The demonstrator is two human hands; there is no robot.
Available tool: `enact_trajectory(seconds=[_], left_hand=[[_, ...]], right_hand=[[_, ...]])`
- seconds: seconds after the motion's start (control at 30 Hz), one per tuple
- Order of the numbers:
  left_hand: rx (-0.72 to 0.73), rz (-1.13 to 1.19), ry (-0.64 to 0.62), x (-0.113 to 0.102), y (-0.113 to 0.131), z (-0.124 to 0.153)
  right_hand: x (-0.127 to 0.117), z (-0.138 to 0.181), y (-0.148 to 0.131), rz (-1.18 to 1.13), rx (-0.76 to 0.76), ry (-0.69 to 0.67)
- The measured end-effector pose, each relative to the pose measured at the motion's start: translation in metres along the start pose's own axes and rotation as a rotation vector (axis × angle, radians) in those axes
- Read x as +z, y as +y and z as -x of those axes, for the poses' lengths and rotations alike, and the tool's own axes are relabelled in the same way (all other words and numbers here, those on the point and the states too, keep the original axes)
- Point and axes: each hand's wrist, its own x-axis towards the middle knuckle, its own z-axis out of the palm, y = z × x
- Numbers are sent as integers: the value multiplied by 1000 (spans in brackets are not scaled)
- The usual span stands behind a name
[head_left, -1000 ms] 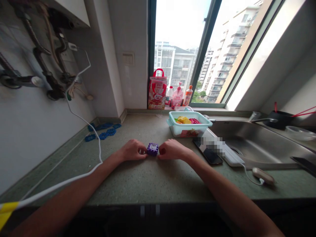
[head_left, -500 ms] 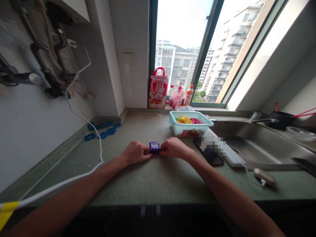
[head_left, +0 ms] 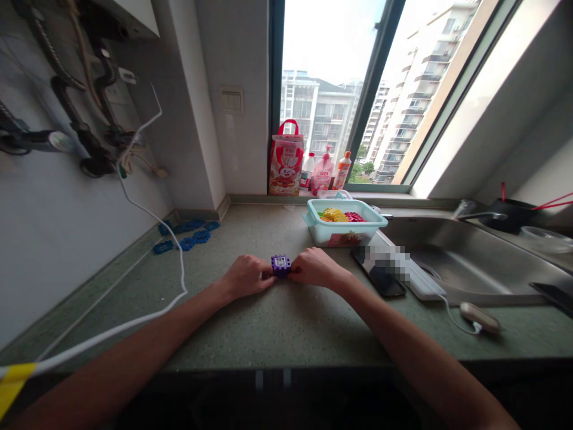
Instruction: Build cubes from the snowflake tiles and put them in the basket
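A small purple cube of notched, interlocking pieces (head_left: 281, 266) sits on or just above the green-grey counter, with a pale patterned top face. My left hand (head_left: 248, 276) grips its left side, thumb and fingers closed. From the other side my right hand (head_left: 317, 268) pinches the cube's right edge, its fingers curled and partly hidden. Behind my right hand stands a pale teal plastic box (head_left: 347, 232) with yellow and pink pieces inside. Several flat blue notched pieces (head_left: 195, 240) lie at the back left of the counter.
A black phone (head_left: 378, 273) and a white power strip (head_left: 423, 280) lie right of my right hand, beside the steel sink (head_left: 474, 257). A white cable (head_left: 147, 315) crosses the left side. Bottles and a red-handled bag (head_left: 286, 164) stand at the window.
Both hands stay on the purple cube in nearly the same place. The view has shifted very slightly; nothing else visibly moved.
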Motion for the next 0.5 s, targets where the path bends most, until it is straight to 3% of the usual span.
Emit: enact_trajectory(seconds=[0.5], left_hand=[[-57, -10, 23, 9, -1, 0]], right_hand=[[-1, 0, 3, -28, 1, 8]])
